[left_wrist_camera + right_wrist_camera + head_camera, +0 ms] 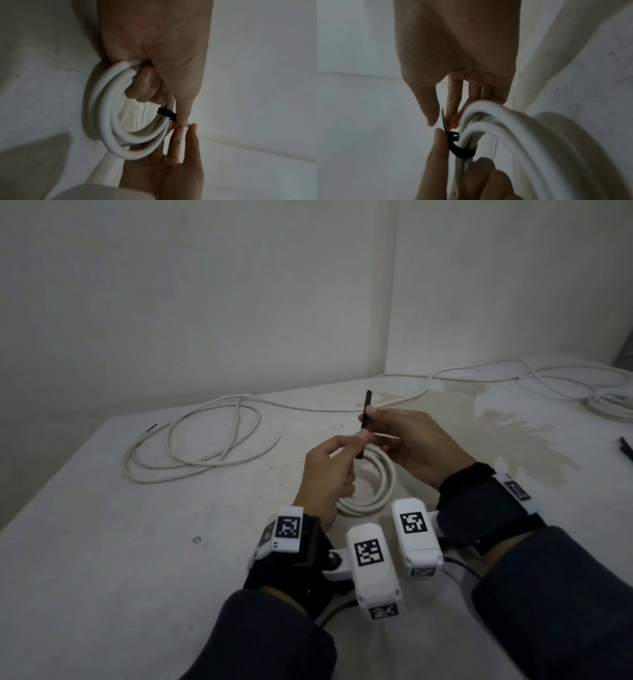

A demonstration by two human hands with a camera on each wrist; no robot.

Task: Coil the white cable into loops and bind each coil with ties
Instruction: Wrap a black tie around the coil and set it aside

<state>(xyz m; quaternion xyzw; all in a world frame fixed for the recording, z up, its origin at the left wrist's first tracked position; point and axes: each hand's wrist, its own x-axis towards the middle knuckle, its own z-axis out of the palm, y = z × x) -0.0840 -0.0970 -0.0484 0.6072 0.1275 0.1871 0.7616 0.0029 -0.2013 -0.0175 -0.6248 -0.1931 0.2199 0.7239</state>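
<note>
A small coil of white cable hangs just above the table in front of me. My left hand grips it, fingers curled through the loops and the thumb pressing a black tie against the strands. In the right wrist view the tie wraps round the bundled strands with its tail through the slotted head. My right hand pinches that tail between thumb and forefinger, and the tail stands upright above both hands.
More white cable lies in loose loops at the table's back left and runs along the wall to another heap at the far right. A dark item lies at the right edge. The table's left edge slants away.
</note>
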